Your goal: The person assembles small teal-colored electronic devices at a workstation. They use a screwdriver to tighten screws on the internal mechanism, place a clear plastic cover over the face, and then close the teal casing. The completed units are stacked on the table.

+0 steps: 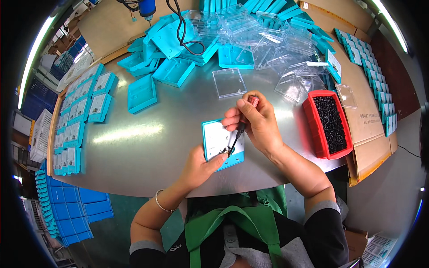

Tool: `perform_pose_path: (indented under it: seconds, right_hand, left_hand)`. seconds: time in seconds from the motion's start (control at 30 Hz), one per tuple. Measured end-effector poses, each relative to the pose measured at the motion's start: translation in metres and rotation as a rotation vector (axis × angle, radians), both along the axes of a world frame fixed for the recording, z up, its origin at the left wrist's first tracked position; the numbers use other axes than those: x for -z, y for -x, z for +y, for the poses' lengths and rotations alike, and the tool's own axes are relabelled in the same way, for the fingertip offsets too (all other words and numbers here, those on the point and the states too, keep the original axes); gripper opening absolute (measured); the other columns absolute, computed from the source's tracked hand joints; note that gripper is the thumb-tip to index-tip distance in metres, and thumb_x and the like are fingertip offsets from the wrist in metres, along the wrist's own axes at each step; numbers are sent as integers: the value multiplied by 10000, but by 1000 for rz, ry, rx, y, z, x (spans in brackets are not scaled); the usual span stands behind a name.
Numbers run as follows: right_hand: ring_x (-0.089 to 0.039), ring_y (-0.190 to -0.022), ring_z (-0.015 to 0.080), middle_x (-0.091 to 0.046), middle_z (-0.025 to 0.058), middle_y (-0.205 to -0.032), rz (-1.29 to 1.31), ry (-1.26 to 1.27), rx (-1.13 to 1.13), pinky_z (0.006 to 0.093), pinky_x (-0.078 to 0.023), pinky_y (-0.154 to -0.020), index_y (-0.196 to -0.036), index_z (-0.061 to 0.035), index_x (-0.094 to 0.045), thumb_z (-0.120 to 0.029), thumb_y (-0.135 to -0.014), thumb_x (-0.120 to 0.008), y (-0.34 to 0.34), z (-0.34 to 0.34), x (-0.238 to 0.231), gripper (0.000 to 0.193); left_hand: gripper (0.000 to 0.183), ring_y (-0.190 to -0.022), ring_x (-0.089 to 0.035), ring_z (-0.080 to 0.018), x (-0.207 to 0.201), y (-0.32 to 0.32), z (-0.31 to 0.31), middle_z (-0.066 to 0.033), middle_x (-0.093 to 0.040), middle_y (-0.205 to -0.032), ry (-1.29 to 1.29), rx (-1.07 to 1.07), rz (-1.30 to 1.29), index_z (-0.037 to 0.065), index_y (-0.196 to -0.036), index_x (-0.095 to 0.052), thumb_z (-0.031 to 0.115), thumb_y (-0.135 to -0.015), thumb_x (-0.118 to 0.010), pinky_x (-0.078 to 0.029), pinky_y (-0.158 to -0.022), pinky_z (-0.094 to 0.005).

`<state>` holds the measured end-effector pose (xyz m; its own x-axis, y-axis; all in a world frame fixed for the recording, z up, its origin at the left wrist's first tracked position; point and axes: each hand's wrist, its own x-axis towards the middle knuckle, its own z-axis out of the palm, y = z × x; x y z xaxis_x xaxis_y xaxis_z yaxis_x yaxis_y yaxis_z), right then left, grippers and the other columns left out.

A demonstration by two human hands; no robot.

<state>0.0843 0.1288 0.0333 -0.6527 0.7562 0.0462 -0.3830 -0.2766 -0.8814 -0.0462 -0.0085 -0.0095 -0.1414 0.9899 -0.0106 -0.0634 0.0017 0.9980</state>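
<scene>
In front of me, over the near part of the metal table, lies a teal panel meter (215, 134) with a white dial face. My left hand (197, 166) grips its lower left side, the thumb lying across the lower front. A screwdriver (241, 128) with a red and black handle is held in the closed fingers of my right hand (262, 126). Its shaft slants down to a small dark mechanism (227, 151) on the meter, close to my left thumb. Where exactly the tip touches is too small to tell.
Teal housings (174, 71) and clear covers (241, 27) pile up at the back. One cover (229, 82) lies just beyond my hands. A red bin (318, 129) of small black parts stands right. Meters line the left (99, 105) and right (371, 67). A blue electric screwdriver (146, 8) hangs above.
</scene>
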Motion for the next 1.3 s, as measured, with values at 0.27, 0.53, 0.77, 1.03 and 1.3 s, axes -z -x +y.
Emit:
perform_pose_path:
  seconds: [0.27, 0.53, 0.77, 1.03, 1.3]
  right_hand:
    - [-616, -732, 131, -657, 114, -937, 58, -299, 201, 248, -449, -575, -945, -32, -526, -63, -925, -524, 10, 46, -16, 37]
    - [-616, -794, 311, -575, 122, -913, -840, -1546, 123, 379, -527, -608, -852, -39, -578, -64, -750, -614, 10, 43, 58, 111]
    - [-479, -481, 59, -582, 44, -656, -511, 58, -254, 207, -284, -366, -817, 20, -631, -133, -829, -609, -36, 45, 0, 156]
    - [-602, -556, 214, -618, 140, -704, -952, -970, 203, 332, -466, -524, -878, 26, -637, -85, -798, -640, -81, 23, -28, 137]
    - [-631, -760, 327, -644, 149, -807, -1647, -1012, 365, 419, -493, -696, -843, -46, -654, -62, -751, -631, -214, 78, -13, 97]
  left_hand:
    - [345, -888, -633, -189, 9, 29, 10, -119, -622, -1036, 6, -165, -361, -43, -1127, -534, 112, -838, -643, -555, -722, -340]
    - [377, -897, -653, -230, 3, 34, 7, -123, -617, -1052, -108, -345, -529, -16, -1166, -498, 103, -837, -641, -581, -675, -373]
    - [357, -927, -642, -214, -7, 35, 6, -116, -615, -1066, -162, -271, -629, -12, -1165, -506, 85, -843, -626, -570, -726, -373]
    - [429, -1048, -589, -197, 15, 22, 26, -109, -595, -1128, 52, -179, -463, -18, -1215, -483, 60, -826, -644, -472, -918, -357]
    - [419, -999, -593, -177, 15, 16, 29, -108, -609, -1103, 36, -260, -523, -23, -1181, -516, 44, -798, -674, -463, -884, -340]
